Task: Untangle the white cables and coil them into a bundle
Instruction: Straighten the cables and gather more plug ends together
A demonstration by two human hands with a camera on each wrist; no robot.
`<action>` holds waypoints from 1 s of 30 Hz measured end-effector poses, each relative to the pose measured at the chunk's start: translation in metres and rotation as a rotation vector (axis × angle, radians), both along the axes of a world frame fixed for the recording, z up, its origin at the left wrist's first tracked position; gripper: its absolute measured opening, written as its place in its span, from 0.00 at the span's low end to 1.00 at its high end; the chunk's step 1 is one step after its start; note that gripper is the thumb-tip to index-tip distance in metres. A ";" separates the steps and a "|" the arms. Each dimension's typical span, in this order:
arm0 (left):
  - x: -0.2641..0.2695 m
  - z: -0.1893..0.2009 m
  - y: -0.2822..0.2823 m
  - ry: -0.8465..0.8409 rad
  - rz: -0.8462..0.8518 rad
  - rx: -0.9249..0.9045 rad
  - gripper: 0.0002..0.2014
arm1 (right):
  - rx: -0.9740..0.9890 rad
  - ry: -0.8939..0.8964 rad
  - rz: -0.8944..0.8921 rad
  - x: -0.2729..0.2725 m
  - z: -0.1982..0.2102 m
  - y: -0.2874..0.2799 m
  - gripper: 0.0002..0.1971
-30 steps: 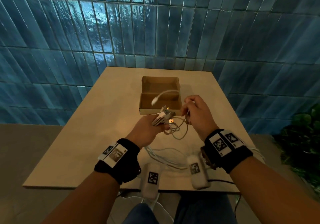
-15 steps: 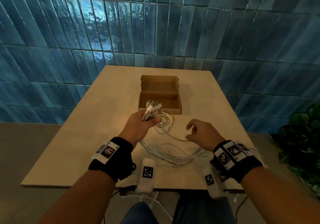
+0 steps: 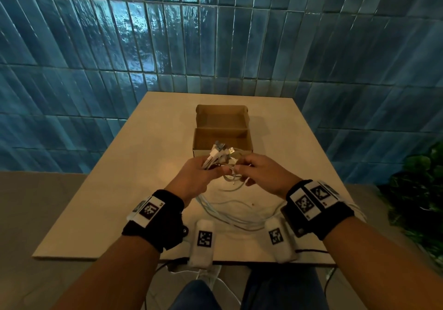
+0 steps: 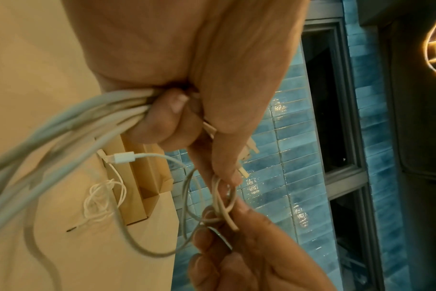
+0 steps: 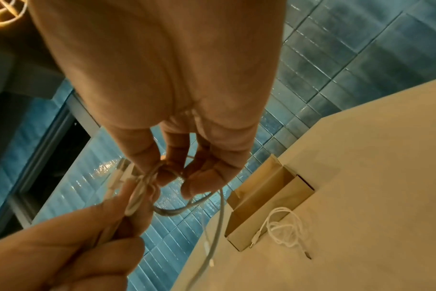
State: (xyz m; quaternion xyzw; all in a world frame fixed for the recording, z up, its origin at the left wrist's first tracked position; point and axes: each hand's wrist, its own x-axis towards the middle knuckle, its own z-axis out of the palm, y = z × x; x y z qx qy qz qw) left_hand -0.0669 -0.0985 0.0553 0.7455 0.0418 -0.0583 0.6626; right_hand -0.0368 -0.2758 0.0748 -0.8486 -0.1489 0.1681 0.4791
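Blue glazed tiles cover the wall behind a pale desk [image 3: 100, 202], lit warm from above. Over its middle the person holds the white cables [image 4: 70, 126] up off the surface. The left hand [image 3: 195, 178] has its grip curled tight round a sheaf of strands, with the plug ends [image 3: 219, 150] fanned out above the fist. The right hand [image 3: 261, 174] pinches a small loop or knot [image 4: 220, 204] between thumb and fingertips, just beside the left thumb. From the fist the long runs sag down and sweep across the desk toward the near edge.

These cords look light, limp and smooth. I judge they will slide through loose fingers and spring out of a coil if the hold slackens. The plugs are the only stiff parts and the likeliest to snag in a loop. The sensible place to hold seems to be where the left hand has them, just below the plugs, so the ends stay even. The right hand can then feed one strand at a time back through the knot rather than pulling it tighter.

An open cardboard box [image 3: 223, 127] stands just beyond the hands. A thin white cord in a small tangle [image 5: 285, 226] lies on the desk against the box's wall. It is separate from the held bunch and close enough to get swept up by the dangling runs. Two white tagged blocks [image 3: 203, 242] sit at the near edge, where the trailing cables could catch on them. A leafy plant [image 3: 422, 190] stands off to the right, well apart.
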 end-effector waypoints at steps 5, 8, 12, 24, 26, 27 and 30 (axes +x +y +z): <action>0.000 -0.002 -0.001 0.035 0.004 -0.010 0.06 | 0.139 0.124 -0.029 -0.002 -0.005 -0.003 0.08; 0.001 -0.004 0.004 0.011 0.045 0.033 0.04 | 0.352 0.230 -0.143 -0.003 -0.005 -0.009 0.11; -0.001 -0.005 0.001 -0.033 0.007 0.074 0.07 | 0.480 0.296 -0.158 -0.006 0.002 -0.015 0.14; 0.000 0.002 -0.009 0.011 -0.054 -0.151 0.05 | 0.478 0.303 -0.145 -0.009 0.000 -0.005 0.09; 0.001 0.001 -0.008 0.015 -0.040 -0.155 0.06 | 0.424 0.273 -0.135 -0.010 0.000 -0.004 0.09; 0.002 0.001 -0.007 0.018 -0.032 -0.153 0.05 | 0.399 0.254 -0.136 -0.010 0.000 -0.005 0.08; 0.003 -0.001 -0.006 0.043 -0.008 -0.149 0.04 | 0.383 0.261 -0.134 -0.011 0.005 -0.005 0.10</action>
